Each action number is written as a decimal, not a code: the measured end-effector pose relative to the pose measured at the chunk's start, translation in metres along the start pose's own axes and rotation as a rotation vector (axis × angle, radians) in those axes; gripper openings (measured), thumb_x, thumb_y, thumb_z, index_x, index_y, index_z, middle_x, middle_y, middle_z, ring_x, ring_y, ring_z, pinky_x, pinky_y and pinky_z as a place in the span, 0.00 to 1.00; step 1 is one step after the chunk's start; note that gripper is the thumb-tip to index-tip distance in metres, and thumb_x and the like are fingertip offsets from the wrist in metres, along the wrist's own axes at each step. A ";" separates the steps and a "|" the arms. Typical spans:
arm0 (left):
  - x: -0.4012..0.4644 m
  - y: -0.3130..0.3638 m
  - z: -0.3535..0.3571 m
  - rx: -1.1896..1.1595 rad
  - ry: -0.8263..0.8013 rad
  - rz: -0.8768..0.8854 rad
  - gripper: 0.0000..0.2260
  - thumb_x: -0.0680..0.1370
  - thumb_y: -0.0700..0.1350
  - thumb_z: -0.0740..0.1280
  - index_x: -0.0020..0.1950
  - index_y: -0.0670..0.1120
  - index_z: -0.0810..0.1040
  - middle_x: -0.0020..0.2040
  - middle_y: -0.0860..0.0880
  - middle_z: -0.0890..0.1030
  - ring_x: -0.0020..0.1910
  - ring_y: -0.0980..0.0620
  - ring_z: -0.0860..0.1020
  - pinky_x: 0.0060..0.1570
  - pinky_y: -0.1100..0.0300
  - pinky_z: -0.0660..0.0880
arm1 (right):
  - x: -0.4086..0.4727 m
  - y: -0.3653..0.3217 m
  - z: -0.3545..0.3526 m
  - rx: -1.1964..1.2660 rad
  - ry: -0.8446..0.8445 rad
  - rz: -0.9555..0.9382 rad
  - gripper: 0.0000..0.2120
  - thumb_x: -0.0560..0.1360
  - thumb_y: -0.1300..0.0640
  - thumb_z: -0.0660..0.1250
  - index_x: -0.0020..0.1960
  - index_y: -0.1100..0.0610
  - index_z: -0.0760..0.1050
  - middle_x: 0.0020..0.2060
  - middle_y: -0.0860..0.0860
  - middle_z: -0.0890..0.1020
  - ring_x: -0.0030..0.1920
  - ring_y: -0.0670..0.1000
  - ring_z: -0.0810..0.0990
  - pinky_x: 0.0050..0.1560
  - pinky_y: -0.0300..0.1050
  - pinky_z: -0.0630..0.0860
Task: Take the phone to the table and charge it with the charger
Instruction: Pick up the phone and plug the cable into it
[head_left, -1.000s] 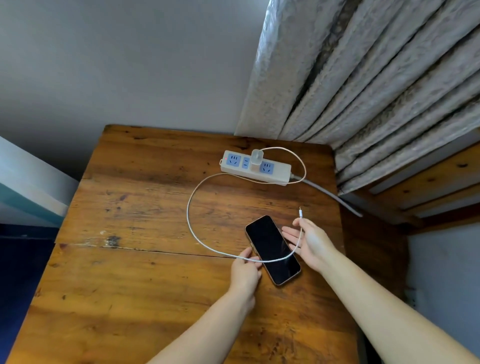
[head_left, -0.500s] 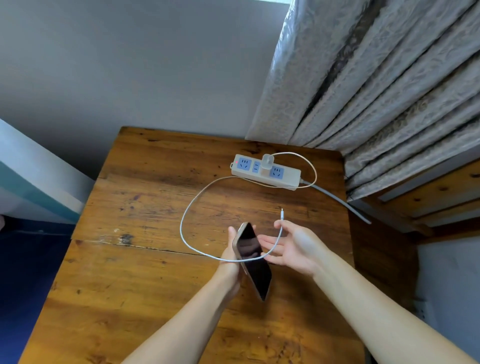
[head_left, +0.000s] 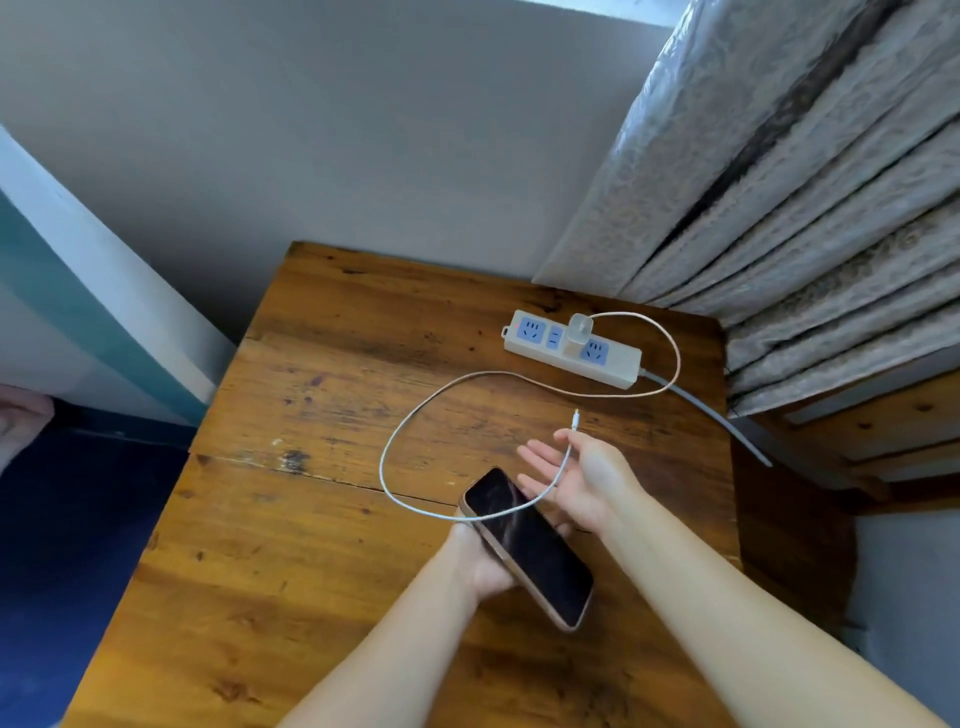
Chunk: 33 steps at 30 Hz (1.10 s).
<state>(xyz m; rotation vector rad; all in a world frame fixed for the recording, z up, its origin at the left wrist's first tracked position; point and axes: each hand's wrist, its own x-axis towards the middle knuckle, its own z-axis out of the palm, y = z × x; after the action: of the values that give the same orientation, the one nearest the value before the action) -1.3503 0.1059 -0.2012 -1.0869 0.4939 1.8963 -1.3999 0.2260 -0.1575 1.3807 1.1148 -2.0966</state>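
A dark-screened phone (head_left: 527, 545) is lifted off the wooden table (head_left: 322, 374), screen up, held from below by my left hand (head_left: 480, 566). My right hand (head_left: 576, 478) sits just beyond it, palm up with fingers spread; the white charging cable (head_left: 410, 426) lies across that palm and over the phone's far end. The cable's plug tip (head_left: 575, 417) sticks up past my thumb, free of the phone. The cable loops over the table back to a white charger (head_left: 579, 328) plugged into the power strip (head_left: 571, 348).
The power strip lies at the table's far right, its grey cord (head_left: 711, 415) running off the right edge. Grey patterned curtains (head_left: 779, 182) hang at the right, a grey wall behind. A dark blue floor (head_left: 67, 545) lies left of the table.
My left hand picked the phone up off the table and now holds it flatter, screen up. My right hand stayed under the cable with the plug tip upright.
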 end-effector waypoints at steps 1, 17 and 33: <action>-0.001 0.001 -0.004 -0.021 -0.061 -0.015 0.23 0.77 0.53 0.58 0.50 0.35 0.82 0.50 0.31 0.81 0.44 0.33 0.82 0.47 0.41 0.79 | 0.000 -0.006 0.000 0.075 -0.026 -0.028 0.07 0.80 0.62 0.55 0.52 0.59 0.71 0.50 0.63 0.80 0.47 0.60 0.83 0.49 0.61 0.78; -0.062 0.031 -0.019 -0.045 -0.519 -0.036 0.48 0.66 0.75 0.57 0.71 0.39 0.63 0.69 0.28 0.65 0.68 0.29 0.65 0.67 0.36 0.63 | 0.003 -0.049 -0.011 0.257 0.140 -0.723 0.13 0.82 0.53 0.50 0.53 0.52 0.74 0.29 0.47 0.67 0.23 0.42 0.61 0.22 0.34 0.59; -0.071 0.104 -0.001 -0.115 -0.395 0.628 0.37 0.70 0.73 0.51 0.60 0.46 0.76 0.54 0.41 0.84 0.52 0.43 0.82 0.51 0.43 0.79 | -0.070 0.028 0.007 -0.855 -0.614 -0.437 0.10 0.79 0.52 0.58 0.52 0.49 0.79 0.38 0.51 0.86 0.33 0.45 0.79 0.28 0.33 0.72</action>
<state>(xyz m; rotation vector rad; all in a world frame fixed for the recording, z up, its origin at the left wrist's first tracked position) -1.4200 0.0144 -0.1504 -0.6284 0.5403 2.6424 -1.3542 0.1967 -0.1050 0.0935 1.7899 -1.7120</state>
